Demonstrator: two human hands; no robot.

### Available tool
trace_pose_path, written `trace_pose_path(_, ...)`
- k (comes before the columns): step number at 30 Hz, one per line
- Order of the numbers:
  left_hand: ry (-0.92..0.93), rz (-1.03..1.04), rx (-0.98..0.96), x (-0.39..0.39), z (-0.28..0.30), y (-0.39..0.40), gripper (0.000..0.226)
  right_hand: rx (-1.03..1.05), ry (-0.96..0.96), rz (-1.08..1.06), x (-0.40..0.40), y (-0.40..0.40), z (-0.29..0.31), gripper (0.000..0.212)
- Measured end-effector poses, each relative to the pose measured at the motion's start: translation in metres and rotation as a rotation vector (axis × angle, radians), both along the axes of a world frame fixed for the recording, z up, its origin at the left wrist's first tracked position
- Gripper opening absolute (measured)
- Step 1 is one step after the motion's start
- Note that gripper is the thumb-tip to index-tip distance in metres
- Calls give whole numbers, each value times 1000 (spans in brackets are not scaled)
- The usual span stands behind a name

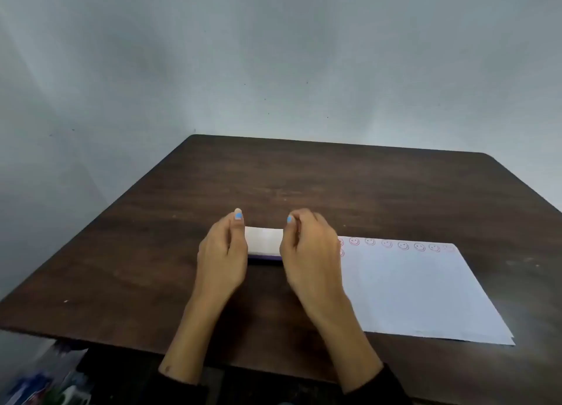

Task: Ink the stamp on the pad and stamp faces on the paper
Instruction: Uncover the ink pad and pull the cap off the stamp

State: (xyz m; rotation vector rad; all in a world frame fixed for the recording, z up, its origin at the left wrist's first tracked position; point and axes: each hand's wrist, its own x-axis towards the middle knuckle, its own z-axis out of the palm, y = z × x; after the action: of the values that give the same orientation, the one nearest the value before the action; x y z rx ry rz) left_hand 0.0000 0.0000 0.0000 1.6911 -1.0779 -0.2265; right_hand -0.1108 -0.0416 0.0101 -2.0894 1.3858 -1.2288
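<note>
A flat white ink pad case (264, 240) with a purple lower edge lies on the dark wooden table (334, 185). My left hand (222, 254) grips its left end and my right hand (310, 252) grips its right end, fingers curled around it. The case's lid looks closed; its ends are hidden by my fingers. A white sheet of paper (419, 292) lies to the right, touching my right hand. A row of red smiley faces (403, 245) runs along its far edge, and a second row starts beside my right hand. No stamp is visible.
A plain grey wall stands behind the table. The table's near edge runs just under my forearms. Blurred coloured objects (39, 383) lie on the floor at lower left.
</note>
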Motion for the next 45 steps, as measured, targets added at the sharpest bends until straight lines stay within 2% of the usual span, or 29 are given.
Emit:
trace_pose_path(7,71,21,38,1,-25,8,29,120,148,-64,5,19,-22,30)
trace_pose_path(16,-24,-23,42,-1,-29,12,34,118,201,-54,7,28,-34,32)
trace_pose_path(23,-15,-25,73,0,-32,11,54,138,219,-45,7,28,-32,38)
trace_pose_path(29,65,25,30,-4,-25,17,48,83,167,-35,12,31,-31,36)
trace_pose_path(36,90,176,-62,14,-17,40,48,74,28,185,45,34,-17,40)
trace_pose_path(40,111,256,29,39,-24,60,55,133,59,321,71,42,-19,43)
trace_pose_path(45,52,299,175,51,-30,72,59,166,132,356,89,48,-30,43)
